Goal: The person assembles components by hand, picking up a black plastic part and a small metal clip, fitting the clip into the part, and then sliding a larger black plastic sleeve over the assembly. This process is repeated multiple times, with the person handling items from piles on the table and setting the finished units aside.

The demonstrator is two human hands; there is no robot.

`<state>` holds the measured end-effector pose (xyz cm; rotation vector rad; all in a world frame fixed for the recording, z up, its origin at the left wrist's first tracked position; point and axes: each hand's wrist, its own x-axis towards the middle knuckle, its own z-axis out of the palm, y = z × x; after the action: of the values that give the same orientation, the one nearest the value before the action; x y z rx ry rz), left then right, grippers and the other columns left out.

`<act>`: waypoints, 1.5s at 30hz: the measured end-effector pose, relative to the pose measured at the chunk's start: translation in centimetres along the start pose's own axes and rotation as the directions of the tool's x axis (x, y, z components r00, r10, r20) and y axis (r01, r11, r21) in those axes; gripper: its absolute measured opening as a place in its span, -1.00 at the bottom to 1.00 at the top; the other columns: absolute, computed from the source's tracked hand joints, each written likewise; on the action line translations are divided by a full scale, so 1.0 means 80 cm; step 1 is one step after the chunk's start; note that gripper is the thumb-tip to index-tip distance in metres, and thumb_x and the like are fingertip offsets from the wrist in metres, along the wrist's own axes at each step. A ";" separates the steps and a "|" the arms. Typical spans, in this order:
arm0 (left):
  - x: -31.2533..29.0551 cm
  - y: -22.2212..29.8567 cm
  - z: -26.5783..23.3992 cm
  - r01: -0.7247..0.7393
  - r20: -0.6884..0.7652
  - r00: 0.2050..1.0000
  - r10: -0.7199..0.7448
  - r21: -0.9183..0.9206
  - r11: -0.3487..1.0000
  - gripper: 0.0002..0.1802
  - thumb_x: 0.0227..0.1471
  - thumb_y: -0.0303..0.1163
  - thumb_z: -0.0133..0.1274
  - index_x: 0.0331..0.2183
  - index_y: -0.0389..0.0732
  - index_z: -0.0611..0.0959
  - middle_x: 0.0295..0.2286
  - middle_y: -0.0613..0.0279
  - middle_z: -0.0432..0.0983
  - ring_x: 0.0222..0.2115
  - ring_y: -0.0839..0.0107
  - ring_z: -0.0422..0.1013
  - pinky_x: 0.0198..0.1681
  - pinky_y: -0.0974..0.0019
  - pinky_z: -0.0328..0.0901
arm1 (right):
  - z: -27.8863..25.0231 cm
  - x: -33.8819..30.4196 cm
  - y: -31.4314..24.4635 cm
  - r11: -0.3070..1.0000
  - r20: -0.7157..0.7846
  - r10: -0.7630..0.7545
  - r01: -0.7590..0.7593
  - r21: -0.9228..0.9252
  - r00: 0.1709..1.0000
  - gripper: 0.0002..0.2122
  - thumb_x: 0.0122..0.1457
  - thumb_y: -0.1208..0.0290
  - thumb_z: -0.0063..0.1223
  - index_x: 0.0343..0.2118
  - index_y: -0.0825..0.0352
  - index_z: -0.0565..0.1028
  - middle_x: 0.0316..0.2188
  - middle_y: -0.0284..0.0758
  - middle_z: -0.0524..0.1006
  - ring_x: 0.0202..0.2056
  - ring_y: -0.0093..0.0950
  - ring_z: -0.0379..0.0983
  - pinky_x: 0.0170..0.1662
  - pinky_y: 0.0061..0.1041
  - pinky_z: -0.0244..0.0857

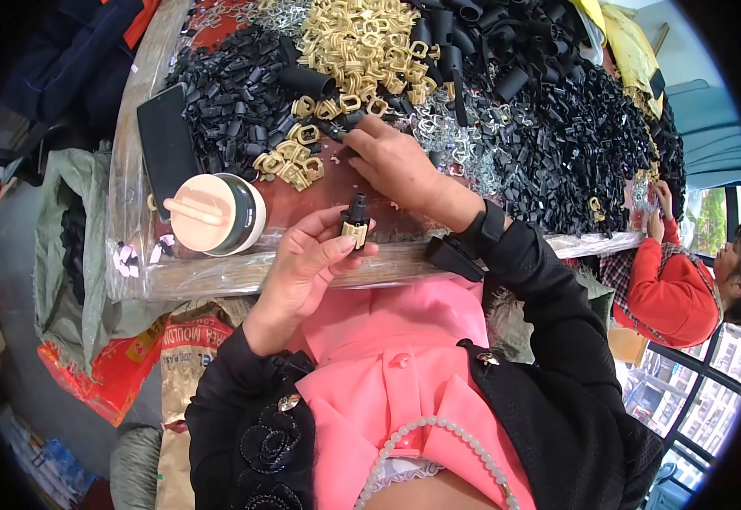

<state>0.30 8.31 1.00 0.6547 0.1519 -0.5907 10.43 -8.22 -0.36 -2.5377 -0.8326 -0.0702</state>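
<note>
Over the table's (209,279) near edge, a small black-and-gold piece (356,223) is pinched upright by the left hand (311,259), seemingly so its top is left exposed; near gold rings (306,134), probably heaped for easy reach, the right hand (400,166) is lowered, whatever is gripped there hidden.

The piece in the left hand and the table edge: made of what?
Piece: black and gold with smooth shine, perhaps moulded plastic; the gold could be metal. Table edge: apparently wood under shiny clear film, showing grain and wrinkled glints.
</note>
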 end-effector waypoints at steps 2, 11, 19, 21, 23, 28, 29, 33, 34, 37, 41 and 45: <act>0.002 -0.001 0.000 -0.014 -0.019 1.000 0.014 0.007 1.000 -0.60 -0.13 -0.51 0.01 -0.17 -0.31 0.37 -0.29 0.11 0.41 -0.35 0.35 0.42 -0.31 0.46 0.34 | -0.004 -0.008 0.004 0.999 -0.053 -0.001 0.004 0.054 0.999 -0.84 -0.12 0.50 -0.05 -0.41 0.35 0.32 -0.48 -0.18 0.31 -0.42 -0.19 0.32 -0.39 -0.32 0.22; 0.004 -0.010 0.000 -0.086 -0.042 0.995 0.088 0.045 0.995 -0.64 -0.12 -0.50 0.00 -0.19 -0.29 0.37 -0.26 0.05 0.39 -0.34 0.32 0.41 -0.33 0.46 0.36 | -0.001 -0.017 0.002 0.998 -0.056 0.057 -0.056 0.010 0.997 -0.85 -0.13 0.46 -0.03 -0.47 0.35 0.30 -0.50 -0.17 0.34 -0.42 -0.19 0.36 -0.40 -0.31 0.26; 0.006 -0.008 0.003 -0.077 -0.061 0.995 0.079 0.038 0.996 -0.65 -0.11 -0.50 -0.01 -0.20 -0.30 0.37 -0.27 0.04 0.39 -0.34 0.33 0.41 -0.32 0.45 0.35 | -0.002 -0.018 0.000 0.979 -0.081 0.002 -0.019 -0.204 0.997 -0.82 -0.14 0.42 0.01 -0.48 0.34 0.29 -0.50 -0.20 0.36 -0.41 -0.24 0.37 -0.41 -0.32 0.25; 0.008 -0.008 0.002 -0.080 -0.059 0.995 0.082 0.038 0.996 -0.65 -0.11 -0.50 -0.01 -0.20 -0.30 0.37 -0.27 0.04 0.39 -0.34 0.33 0.41 -0.32 0.45 0.35 | -0.002 -0.016 -0.001 0.980 -0.051 -0.022 0.011 -0.198 0.998 -0.83 -0.13 0.43 -0.01 -0.46 0.34 0.32 -0.51 -0.19 0.37 -0.42 -0.22 0.37 -0.42 -0.32 0.25; 0.011 -0.007 0.001 -0.086 -0.047 0.995 0.088 0.045 0.995 -0.66 -0.10 -0.50 -0.02 -0.20 -0.31 0.36 -0.27 0.04 0.39 -0.34 0.33 0.41 -0.31 0.45 0.35 | -0.007 -0.016 -0.004 0.980 -0.039 -0.040 0.032 -0.197 0.998 -0.83 -0.13 0.43 -0.01 -0.45 0.35 0.33 -0.51 -0.19 0.38 -0.42 -0.21 0.37 -0.42 -0.31 0.24; 0.010 -0.013 0.007 -0.083 -0.064 0.994 0.086 0.050 0.995 -0.66 -0.11 -0.52 -0.02 -0.21 -0.33 0.37 -0.28 0.06 0.40 -0.33 0.33 0.40 -0.29 0.45 0.34 | -0.033 -0.037 -0.011 0.845 0.033 0.173 -0.166 0.508 0.984 -0.80 -0.05 0.56 -0.03 -0.30 0.42 0.37 -0.53 -0.33 0.41 -0.48 -0.46 0.38 -0.37 -0.58 0.26; 0.011 -0.013 0.008 -0.094 -0.089 0.991 0.098 0.048 0.994 -0.67 -0.11 -0.52 -0.01 -0.21 -0.33 0.37 -0.29 0.07 0.40 -0.33 0.33 0.40 -0.29 0.45 0.35 | -0.036 -0.043 -0.011 0.667 0.107 0.248 -0.249 0.702 0.963 -0.80 -0.03 0.58 -0.05 -0.28 0.43 0.38 -0.51 -0.35 0.43 -0.47 -0.52 0.39 -0.35 -0.63 0.27; 0.015 -0.017 0.023 -0.106 -0.132 0.985 0.110 0.036 0.994 -0.67 -0.12 -0.54 0.00 -0.22 -0.34 0.37 -0.32 0.11 0.41 -0.34 0.36 0.40 -0.26 0.45 0.34 | -0.050 -0.073 -0.019 0.170 0.274 0.300 -0.334 0.927 0.914 -0.78 0.02 0.61 -0.10 -0.22 0.44 0.36 -0.43 -0.37 0.45 -0.41 -0.61 0.38 -0.30 -0.67 0.28; 0.016 -0.019 0.028 -0.105 -0.133 0.985 0.108 0.026 0.994 -0.67 -0.13 -0.54 0.01 -0.23 -0.34 0.37 -0.33 0.13 0.41 -0.34 0.39 0.40 -0.26 0.45 0.33 | -0.053 -0.080 -0.022 0.026 0.316 0.287 -0.338 0.941 0.904 -0.78 0.04 0.62 -0.12 -0.21 0.44 0.36 -0.40 -0.37 0.45 -0.39 -0.63 0.38 -0.28 -0.68 0.28; 0.020 -0.024 0.041 -0.093 -0.123 0.988 0.097 0.035 0.995 -0.66 -0.13 -0.55 0.02 -0.23 -0.34 0.37 -0.34 0.16 0.41 -0.35 0.42 0.40 -0.25 0.45 0.33 | -0.060 -0.096 -0.031 -0.051 0.271 0.292 -0.268 0.962 0.917 -0.79 0.02 0.61 -0.10 -0.23 0.43 0.36 -0.39 -0.35 0.44 -0.40 -0.61 0.38 -0.29 -0.67 0.29; 0.025 -0.029 0.049 -0.071 -0.118 0.990 0.080 0.080 0.994 -0.66 -0.13 -0.55 0.03 -0.23 -0.33 0.37 -0.33 0.18 0.41 -0.34 0.43 0.40 -0.26 0.47 0.32 | -0.056 -0.111 -0.026 -0.176 0.234 0.302 -0.188 0.966 0.924 -0.84 0.02 0.61 -0.08 -0.29 0.42 0.36 -0.39 -0.35 0.42 -0.42 -0.58 0.39 -0.31 -0.65 0.29; 0.027 -0.036 0.044 -0.054 -0.132 0.989 0.068 0.110 0.992 -0.67 -0.13 -0.54 0.03 -0.23 -0.31 0.39 -0.33 0.22 0.42 -0.33 0.44 0.39 -0.27 0.49 0.31 | -0.060 -0.123 -0.021 -0.122 0.238 0.331 -0.209 0.970 0.913 -0.91 0.02 0.61 -0.08 -0.37 0.39 0.36 -0.42 -0.39 0.40 -0.44 -0.59 0.37 -0.34 -0.66 0.27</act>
<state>0.32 3.28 1.59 0.8009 0.2275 -0.4977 1.90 -14.62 2.76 -1.0663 -0.0430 0.4442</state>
